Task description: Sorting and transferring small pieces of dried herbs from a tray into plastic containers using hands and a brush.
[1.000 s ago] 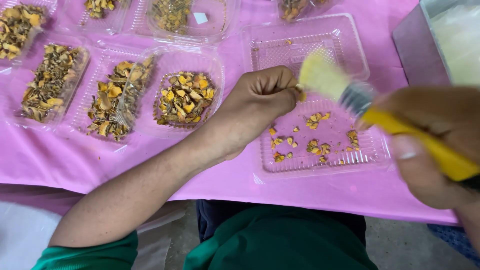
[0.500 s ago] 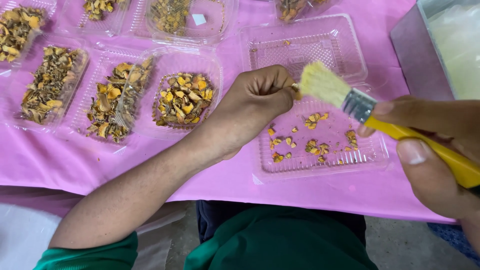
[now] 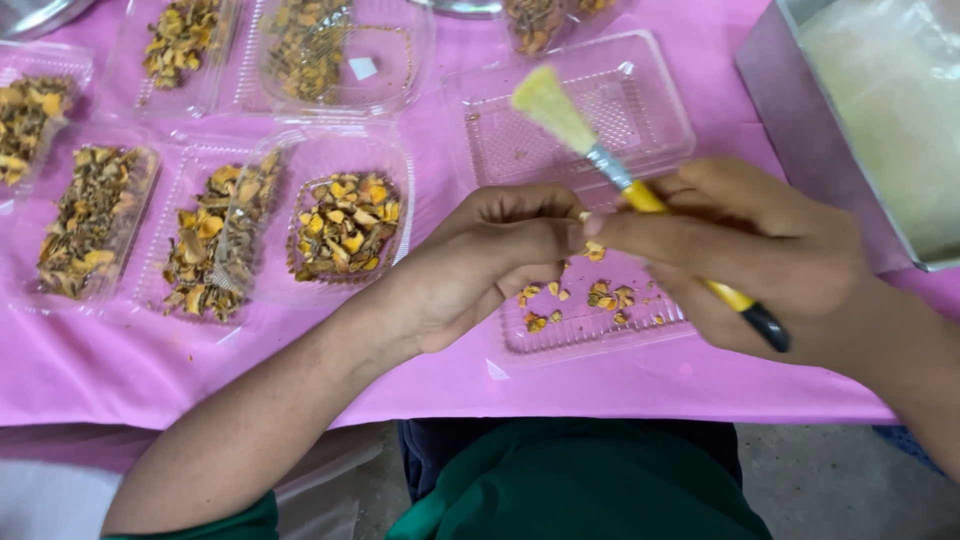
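Note:
My left hand (image 3: 480, 265) hovers over the near half of an open clear plastic tray (image 3: 640, 335). Its fingers are curled and its fingertips pinch a small dried yellow piece (image 3: 584, 216). My right hand (image 3: 760, 260) meets it fingertip to fingertip and grips a brush (image 3: 640, 195) with a yellow handle. The pale bristles (image 3: 550, 105) point away from me over the tray's empty far half (image 3: 650, 110). A few loose yellow-orange dried bits (image 3: 605, 298) lie in the near half.
Left of my hands stand clear trays of dried yellow-brown pieces: one (image 3: 345, 225) close by, two more (image 3: 215, 240) (image 3: 90, 215) further left, and others along the back (image 3: 310, 40). A grey metal box (image 3: 800, 120) stands at the right on the pink tablecloth (image 3: 150, 370).
My right hand has come in leftward until it touches my left fingertips. The brush has swung up, its bristles now pointing away above the hands.

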